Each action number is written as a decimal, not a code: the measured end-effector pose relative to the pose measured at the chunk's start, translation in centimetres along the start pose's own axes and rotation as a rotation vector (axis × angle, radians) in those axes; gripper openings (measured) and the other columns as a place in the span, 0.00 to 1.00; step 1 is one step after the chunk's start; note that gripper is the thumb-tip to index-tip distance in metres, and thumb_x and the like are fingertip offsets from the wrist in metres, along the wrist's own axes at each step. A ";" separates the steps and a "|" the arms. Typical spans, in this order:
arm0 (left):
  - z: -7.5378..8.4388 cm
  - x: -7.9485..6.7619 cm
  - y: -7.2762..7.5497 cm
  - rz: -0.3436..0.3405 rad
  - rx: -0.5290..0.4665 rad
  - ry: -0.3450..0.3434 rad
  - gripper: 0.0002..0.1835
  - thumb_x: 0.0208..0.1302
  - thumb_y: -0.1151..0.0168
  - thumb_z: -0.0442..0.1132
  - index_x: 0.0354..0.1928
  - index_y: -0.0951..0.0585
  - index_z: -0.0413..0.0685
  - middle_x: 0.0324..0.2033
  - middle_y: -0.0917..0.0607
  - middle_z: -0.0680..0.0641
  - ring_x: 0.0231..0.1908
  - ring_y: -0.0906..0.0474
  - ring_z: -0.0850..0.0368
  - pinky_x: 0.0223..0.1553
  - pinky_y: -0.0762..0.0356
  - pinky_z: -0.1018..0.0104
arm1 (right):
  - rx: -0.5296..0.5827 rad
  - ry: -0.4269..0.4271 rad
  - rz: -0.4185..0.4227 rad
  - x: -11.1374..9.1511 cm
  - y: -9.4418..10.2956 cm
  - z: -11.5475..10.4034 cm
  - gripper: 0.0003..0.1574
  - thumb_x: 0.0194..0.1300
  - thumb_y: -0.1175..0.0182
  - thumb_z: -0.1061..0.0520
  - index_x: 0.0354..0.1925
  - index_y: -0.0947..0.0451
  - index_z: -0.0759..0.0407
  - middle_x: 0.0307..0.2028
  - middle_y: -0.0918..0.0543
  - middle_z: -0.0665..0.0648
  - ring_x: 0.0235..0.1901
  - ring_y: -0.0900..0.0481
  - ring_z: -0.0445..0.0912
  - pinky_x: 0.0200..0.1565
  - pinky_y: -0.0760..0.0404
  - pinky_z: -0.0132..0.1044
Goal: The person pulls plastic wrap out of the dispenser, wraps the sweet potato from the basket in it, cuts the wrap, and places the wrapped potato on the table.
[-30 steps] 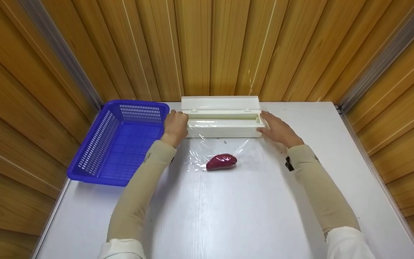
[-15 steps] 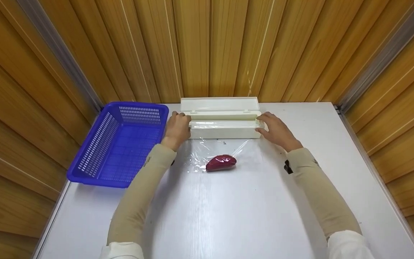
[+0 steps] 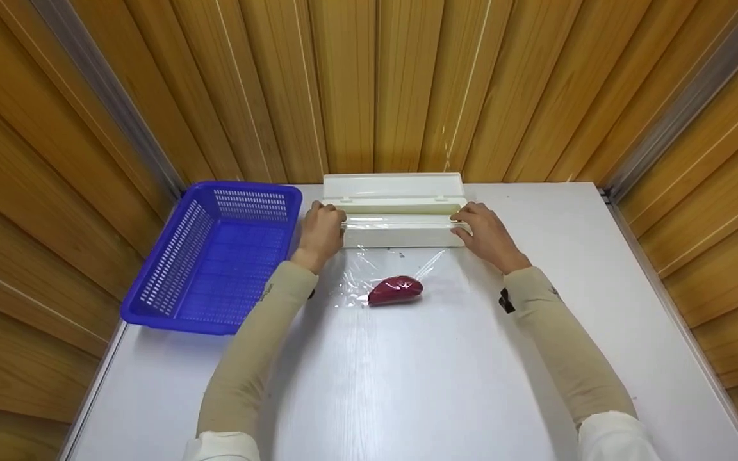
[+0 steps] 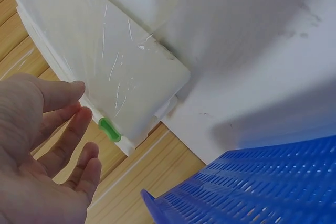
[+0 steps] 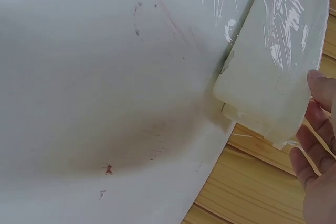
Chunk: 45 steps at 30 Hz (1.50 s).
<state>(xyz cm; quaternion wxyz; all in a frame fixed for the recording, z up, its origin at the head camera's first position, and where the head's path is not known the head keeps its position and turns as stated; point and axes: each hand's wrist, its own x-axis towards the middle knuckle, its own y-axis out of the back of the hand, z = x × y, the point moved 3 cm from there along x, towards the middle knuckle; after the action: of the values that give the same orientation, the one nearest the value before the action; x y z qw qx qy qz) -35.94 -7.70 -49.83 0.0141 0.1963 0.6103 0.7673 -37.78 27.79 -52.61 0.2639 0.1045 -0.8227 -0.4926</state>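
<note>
A white cling film dispenser [image 3: 401, 239] stands at the back of the table, its lid [image 3: 394, 186] raised behind it. Clear cling film [image 3: 436, 266] runs from it down over its front and across a reddish-purple, sweet-potato-like vegetable [image 3: 395, 290]. At the dispenser's left end my left hand [image 3: 321, 232] pinches the upper front edge, thumb and fingers curled, close to a green slider [image 4: 109, 129]. My right hand [image 3: 485, 235] pinches the same edge at the right end. In the right wrist view, its thumb [image 5: 317, 85] lies at the film-covered edge with the fingers behind.
A blue perforated basket [image 3: 260, 186] stands left of the dispenser, close beside the left forearm. Wood-patterned panels [image 3: 401, 83] rise right behind the white table [image 3: 394, 384]. Small dark marks [image 5: 108, 169] dot the tabletop.
Both hands have moved slightly inward along the dispenser's ends. The right fingers have curled in from lying along its side to pinching its front edge. The vegetable and basket stay in place.
</note>
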 end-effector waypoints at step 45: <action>0.0 -0.8 -0.5 0.064 0.026 -0.077 0.03 0.67 0.32 0.29 0.34 0.14 0.42 0.37 0.08 0.40 0.46 0.17 0.38 0.51 0.21 0.43 | 0.004 0.117 0.164 -2.0 0.3 -1.4 0.03 0.69 0.31 0.67 0.41 0.14 0.63 0.39 0.15 0.59 0.43 0.19 0.57 0.45 0.23 0.52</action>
<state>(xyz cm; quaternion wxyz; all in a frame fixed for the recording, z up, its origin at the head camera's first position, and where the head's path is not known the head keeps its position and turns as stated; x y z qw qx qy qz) -35.30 -7.80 -50.50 0.0107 0.2452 0.6129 0.7511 -35.31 27.75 -52.47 0.3508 0.0660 -0.8126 -0.4608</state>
